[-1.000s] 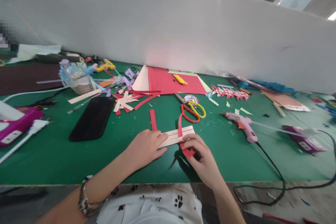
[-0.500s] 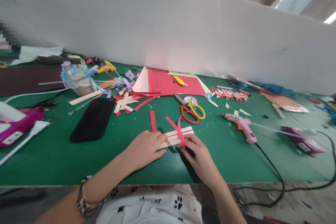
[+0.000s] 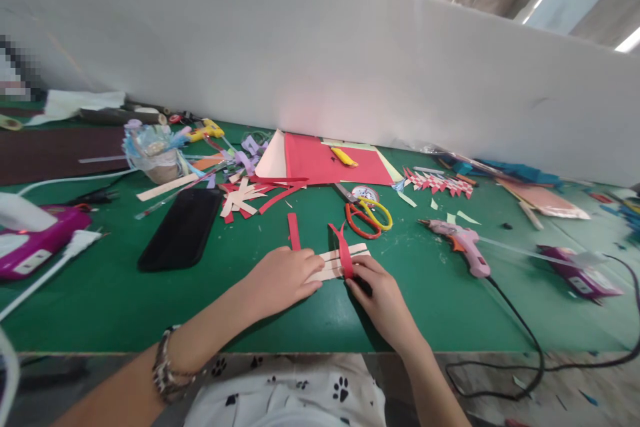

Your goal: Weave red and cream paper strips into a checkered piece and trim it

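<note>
My left hand point(image 3: 280, 278) lies flat on the left end of a few cream paper strips point(image 3: 334, 264) on the green table, fingers stretched out and pressing them down. A red strip point(image 3: 293, 230) stands out from under its fingertips. My right hand point(image 3: 381, 295) sits at the strips' right end, its fingers pinched on a second red paper strip point(image 3: 343, 250) that crosses over the cream ones with two ends sticking up in a V.
Orange and yellow scissors point(image 3: 369, 213) and a tape roll lie just beyond the strips. A pink glue gun point(image 3: 463, 244) with its cable is to the right, a black phone point(image 3: 182, 227) to the left, red paper sheets point(image 3: 327, 159) and scraps behind. A white wall panel backs the table.
My right hand has drawn the red strip from the near side up across the cream strips; its free ends now stand closer together. The left hand has stayed in place.
</note>
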Demonstrator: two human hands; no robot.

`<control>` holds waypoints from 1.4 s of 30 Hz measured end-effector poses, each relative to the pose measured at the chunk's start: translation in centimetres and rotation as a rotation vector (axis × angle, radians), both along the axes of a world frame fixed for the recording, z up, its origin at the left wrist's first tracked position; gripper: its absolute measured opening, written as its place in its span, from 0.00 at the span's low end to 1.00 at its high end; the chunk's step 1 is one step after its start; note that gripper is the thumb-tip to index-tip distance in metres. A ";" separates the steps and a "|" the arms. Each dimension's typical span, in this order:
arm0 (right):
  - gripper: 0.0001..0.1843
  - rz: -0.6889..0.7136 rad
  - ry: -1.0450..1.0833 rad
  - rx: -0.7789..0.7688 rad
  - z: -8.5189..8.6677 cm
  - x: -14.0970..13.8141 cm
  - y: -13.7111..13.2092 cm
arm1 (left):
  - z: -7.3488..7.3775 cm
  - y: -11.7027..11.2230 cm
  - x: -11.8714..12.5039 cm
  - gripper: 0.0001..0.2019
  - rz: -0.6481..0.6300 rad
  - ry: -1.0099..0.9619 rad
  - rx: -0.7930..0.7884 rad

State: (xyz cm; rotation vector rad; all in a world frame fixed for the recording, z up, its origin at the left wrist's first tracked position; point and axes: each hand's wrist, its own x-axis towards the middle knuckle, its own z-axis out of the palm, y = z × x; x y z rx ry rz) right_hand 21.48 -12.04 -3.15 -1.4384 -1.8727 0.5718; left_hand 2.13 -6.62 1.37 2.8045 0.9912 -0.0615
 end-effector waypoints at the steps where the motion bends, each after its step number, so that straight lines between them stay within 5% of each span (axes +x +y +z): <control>1: 0.10 -0.006 0.000 0.007 -0.1 0.0 0.0 | 0.0 0.2 0.3 0.09 0.000 -0.021 0.016; 9: 0.11 -0.010 -0.016 0.050 -0.8 0.1 -0.1 | -1.7 2.5 3.2 0.09 -0.080 -0.072 0.086; 17: 0.13 -0.015 -0.130 0.135 -1.9 0.1 -0.2 | -3.1 3.4 2.8 0.08 -0.149 -0.130 0.095; 42: 0.12 -0.063 -0.184 0.154 -1.6 0.1 -0.6 | -3.7 4.0 2.5 0.05 -0.284 -0.208 0.065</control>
